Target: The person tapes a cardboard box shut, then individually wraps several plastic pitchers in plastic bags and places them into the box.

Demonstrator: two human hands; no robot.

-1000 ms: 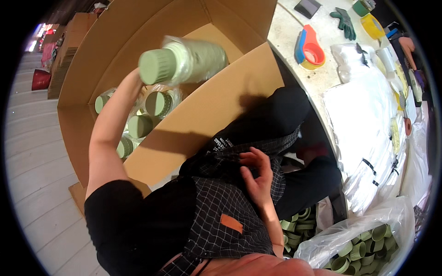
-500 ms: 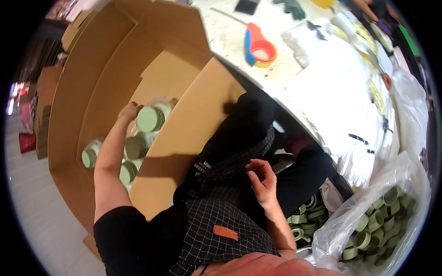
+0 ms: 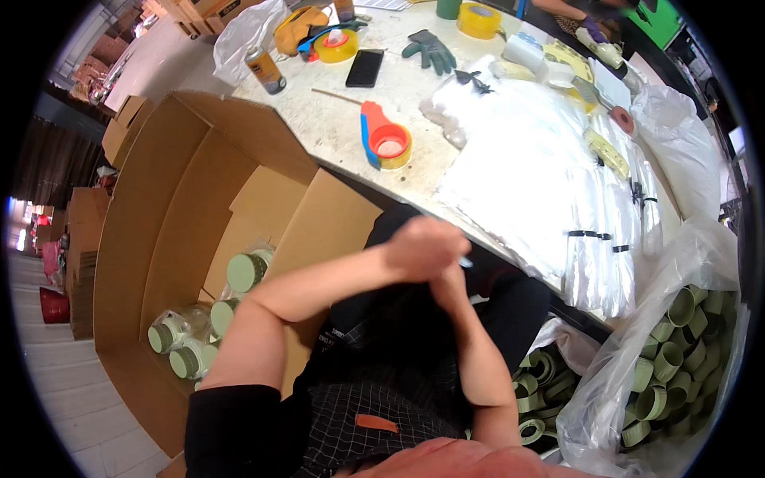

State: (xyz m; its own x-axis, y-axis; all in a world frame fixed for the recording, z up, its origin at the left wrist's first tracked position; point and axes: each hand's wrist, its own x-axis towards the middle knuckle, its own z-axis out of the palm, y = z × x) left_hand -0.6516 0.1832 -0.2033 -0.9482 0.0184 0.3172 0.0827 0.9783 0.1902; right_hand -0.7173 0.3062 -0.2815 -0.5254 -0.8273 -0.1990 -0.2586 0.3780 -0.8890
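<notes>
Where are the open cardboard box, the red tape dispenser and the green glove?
Open cardboard box (image 3: 191,227): head view, on its inner wall.
Red tape dispenser (image 3: 375,121): head view, on its red body.
Green glove (image 3: 432,52): head view, on its middle.

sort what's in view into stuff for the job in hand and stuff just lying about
Probably part of the job:
- cardboard box
- bagged green containers
- loose green parts

Apparently just lying about:
- black phone
- green glove
- can
</notes>
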